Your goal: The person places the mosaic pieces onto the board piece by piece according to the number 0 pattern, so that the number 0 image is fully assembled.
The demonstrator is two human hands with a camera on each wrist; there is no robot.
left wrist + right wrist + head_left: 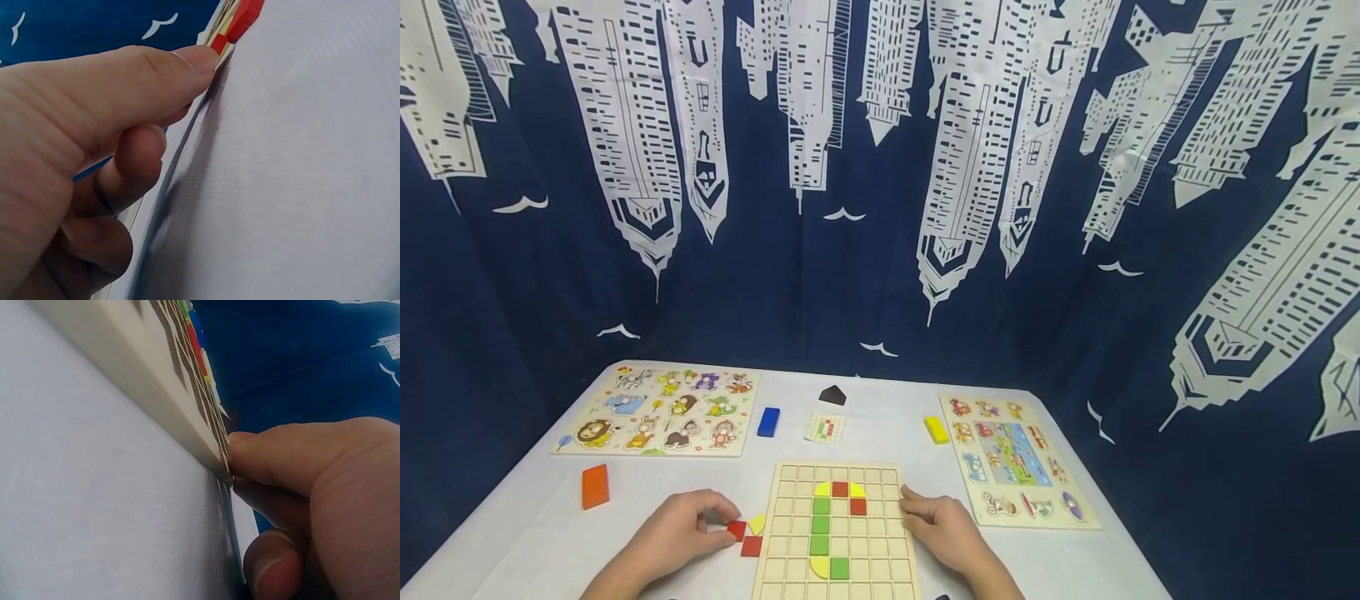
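Observation:
My left hand (681, 529) pinches a red square tile (737, 530) between thumb and fingertips, just left of the wooden grid board (786, 546). A second red square tile (751, 547) and a yellow tile (757, 523) lie beside the board's left edge. On the grid, green squares (821, 525), red squares (840, 489) and yellow rounded pieces (819, 567) form a hooked shape. My right hand (947, 529) holds the board's right edge, with the thumb (262, 450) at its rim in the right wrist view.
Behind the board lie a small pattern card (826, 428) and a dark five-sided piece (832, 395). Blue (768, 422), yellow (936, 430) and orange blocks (595, 487) stand around it. An animal puzzle (658, 408) is at back left, a vehicle puzzle (1018, 462) at right.

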